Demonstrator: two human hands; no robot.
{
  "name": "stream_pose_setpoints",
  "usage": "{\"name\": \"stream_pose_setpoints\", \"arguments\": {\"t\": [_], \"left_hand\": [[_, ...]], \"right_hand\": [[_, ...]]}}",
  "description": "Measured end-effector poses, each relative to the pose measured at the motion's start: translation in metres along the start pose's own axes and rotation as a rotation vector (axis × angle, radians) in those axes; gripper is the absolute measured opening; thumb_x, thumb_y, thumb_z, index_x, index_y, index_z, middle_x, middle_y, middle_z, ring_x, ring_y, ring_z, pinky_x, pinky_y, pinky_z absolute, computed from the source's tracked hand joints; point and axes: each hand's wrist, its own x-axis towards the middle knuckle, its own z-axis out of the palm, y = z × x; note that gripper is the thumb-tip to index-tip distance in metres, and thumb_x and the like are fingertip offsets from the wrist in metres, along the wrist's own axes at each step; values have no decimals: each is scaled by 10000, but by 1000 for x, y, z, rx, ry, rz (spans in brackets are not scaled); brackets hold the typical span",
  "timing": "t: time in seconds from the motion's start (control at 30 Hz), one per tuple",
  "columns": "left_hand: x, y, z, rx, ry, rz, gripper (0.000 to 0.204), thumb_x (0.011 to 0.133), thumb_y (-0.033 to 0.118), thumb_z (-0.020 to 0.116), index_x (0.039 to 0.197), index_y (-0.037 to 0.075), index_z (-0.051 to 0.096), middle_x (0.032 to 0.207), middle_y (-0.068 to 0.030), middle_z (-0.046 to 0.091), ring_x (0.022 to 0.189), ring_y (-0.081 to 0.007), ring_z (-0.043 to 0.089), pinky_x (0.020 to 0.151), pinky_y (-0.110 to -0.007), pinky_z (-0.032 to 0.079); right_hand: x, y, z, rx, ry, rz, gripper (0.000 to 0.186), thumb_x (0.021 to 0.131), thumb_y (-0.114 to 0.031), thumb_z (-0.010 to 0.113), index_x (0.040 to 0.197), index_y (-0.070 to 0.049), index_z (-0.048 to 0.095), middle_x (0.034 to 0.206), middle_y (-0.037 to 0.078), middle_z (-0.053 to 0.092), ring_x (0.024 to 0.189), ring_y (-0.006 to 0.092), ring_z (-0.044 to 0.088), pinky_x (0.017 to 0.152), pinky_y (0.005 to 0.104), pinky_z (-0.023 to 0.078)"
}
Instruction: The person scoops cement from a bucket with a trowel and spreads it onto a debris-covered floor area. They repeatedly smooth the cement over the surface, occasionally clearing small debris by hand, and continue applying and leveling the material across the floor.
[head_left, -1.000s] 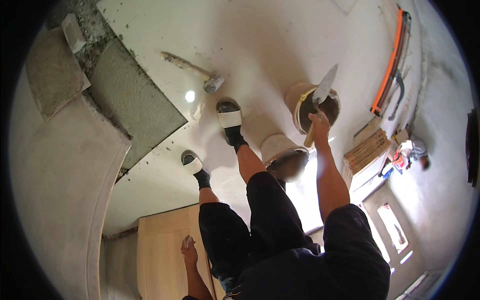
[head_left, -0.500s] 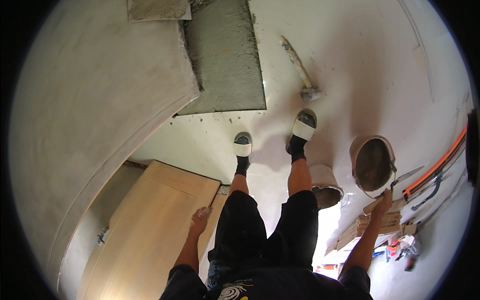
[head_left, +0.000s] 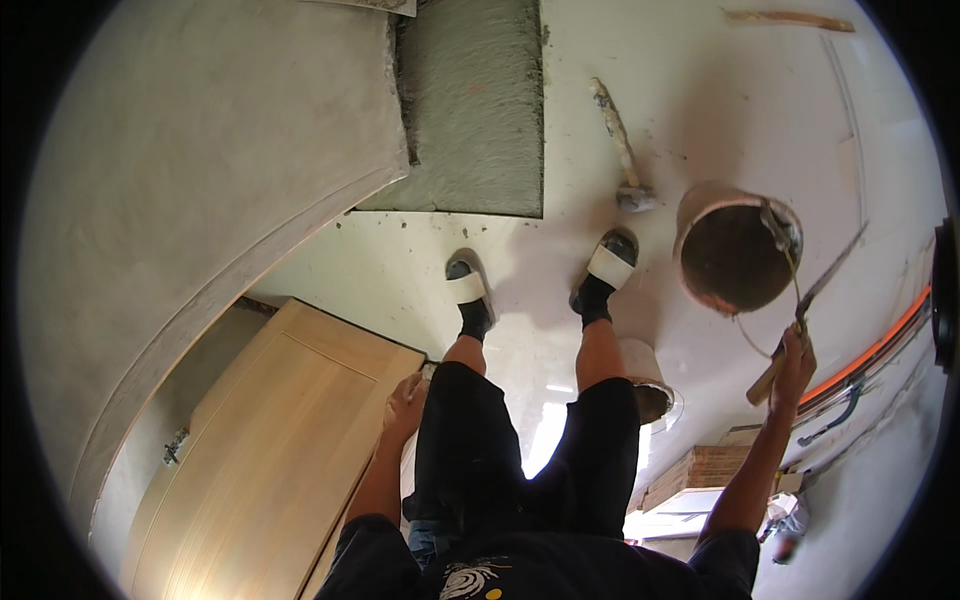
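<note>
My right hand (head_left: 793, 362) is closed round the wooden handle of a trowel (head_left: 832, 272), its blade pointing forward and right. The thin bail of a bucket (head_left: 688, 250) runs up to the same hand. The bucket hangs tilted, its open mouth toward me and its inside dark and stained; a mortar-smeared tool (head_left: 776, 228) leans in it. My left hand (head_left: 404, 405) is low beside my left thigh, in front of a wooden door, its fingers curled. A small pale bit shows at its fingertips, too small to name.
A hammer (head_left: 622, 140) lies on the pale floor (head_left: 590, 40) ahead of my feet. Left of it is a rectangle of wet grey mortar (head_left: 475, 110) beside a plastered wall (head_left: 230, 130). A second bucket (head_left: 640, 362) stands by my right leg. The wooden door (head_left: 300, 420) is at my left.
The bucket has come up off the floor and swung forward, with my right hand and the trowel moving forward and right. My left hand has moved slightly forward; my left foot has shifted.
</note>
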Motion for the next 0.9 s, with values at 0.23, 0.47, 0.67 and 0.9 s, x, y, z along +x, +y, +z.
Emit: {"name": "stream_pose_setpoints", "arguments": {"t": [0.23, 0.47, 0.67, 0.9], "left_hand": [[56, 9, 1, -197, -12, 223, 412, 962, 267, 555, 1231, -44, 562, 1152, -211, 633, 1070, -288, 623, 888, -360, 501], [155, -38, -35, -152, 25, 259, 437, 976, 292, 546, 1236, -59, 553, 1126, -201, 639, 1051, -269, 619, 902, -345, 491], [324, -43, -46, -169, 21, 370, 460, 992, 316, 509, 1262, -56, 539, 1214, -212, 607, 1123, -271, 587, 963, -346, 451], [484, -5, -3, -390, 89, 604, 478, 1002, 263, 475, 1342, -71, 437, 1351, -220, 500, 1246, -266, 486, 1045, -339, 372]], "right_hand": [[43, -41, 64, -60, -44, -145, 292, 872, -286, 620, 936, -1, 616, 764, 2, 533, 710, 103, 468, 637, 283, 393], [33, -74, 125, -501, 404, -813, 303, 886, -211, 676, 1091, 8, 635, 896, 103, 624, 896, 198, 575, 889, 338, 439], [-37, -70, 307, -283, -281, -567, 271, 917, -215, 610, 1106, -22, 604, 965, 124, 635, 763, 229, 603, 715, 360, 493], [-138, -19, 623, -211, -733, -493, 387, 923, -307, 550, 1130, 13, 486, 1027, 255, 609, 889, 419, 631, 787, 480, 504]]}}
